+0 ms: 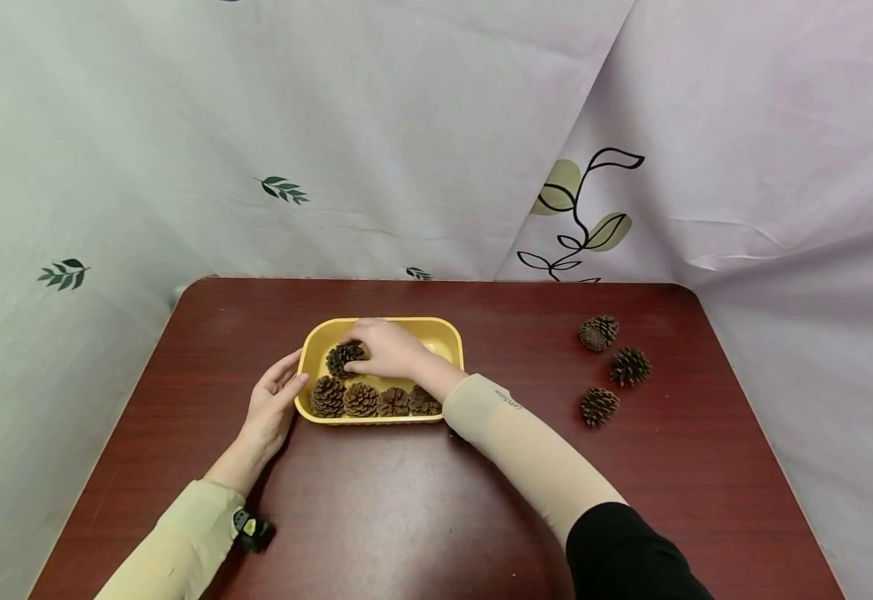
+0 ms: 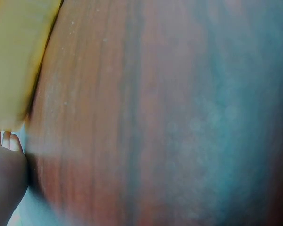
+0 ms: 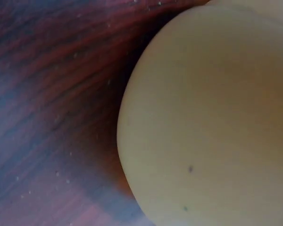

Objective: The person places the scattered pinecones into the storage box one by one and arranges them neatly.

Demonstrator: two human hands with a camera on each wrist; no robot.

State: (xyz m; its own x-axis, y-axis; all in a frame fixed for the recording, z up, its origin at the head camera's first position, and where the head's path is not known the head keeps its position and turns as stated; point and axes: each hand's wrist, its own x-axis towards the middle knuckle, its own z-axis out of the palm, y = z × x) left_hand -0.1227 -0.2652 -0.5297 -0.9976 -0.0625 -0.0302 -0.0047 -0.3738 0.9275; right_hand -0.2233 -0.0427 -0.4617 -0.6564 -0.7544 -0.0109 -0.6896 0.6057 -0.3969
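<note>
Okay, cone (image 1: pixel 341 360) near the tray's (image 1: pixel 376 421) far left corner.
Right hand (image 1: pixel 386 347) pinches it, relaxed left hand (image 1: pixel 268 408) steadies the left edge; best ease it down, no bumping neighbours (image 1: pixel 327 398).

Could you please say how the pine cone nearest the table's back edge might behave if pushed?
The pine cone may roll unevenly, since it looks rounded but knobbly. Its woody scales look stiff, so it would probably keep its shape; its rough texture suggests little slipping.
</note>
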